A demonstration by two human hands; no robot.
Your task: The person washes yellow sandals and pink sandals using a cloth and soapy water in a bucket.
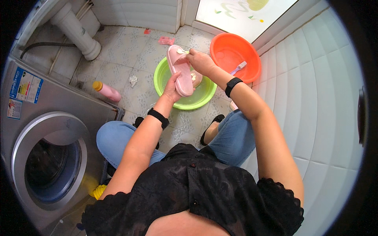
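Note:
A pink slide slipper is held up over a green basin of water. My left hand is closed round its heel end. At the slipper's strap, my right hand has its fingers pinched together, beside a small white and yellow piece that looks like a flower decoration. Whatever lies between those fingertips is too small to make out. Partly behind the raised slipper, a second pink slipper with a similar decoration rests in the basin.
An orange basin with a purple-handled brush in it stands far right. To the left are a pink bottle with a yellow cap, a crumpled white scrap and a front-loading washing machine. A pink wrapper lies beyond.

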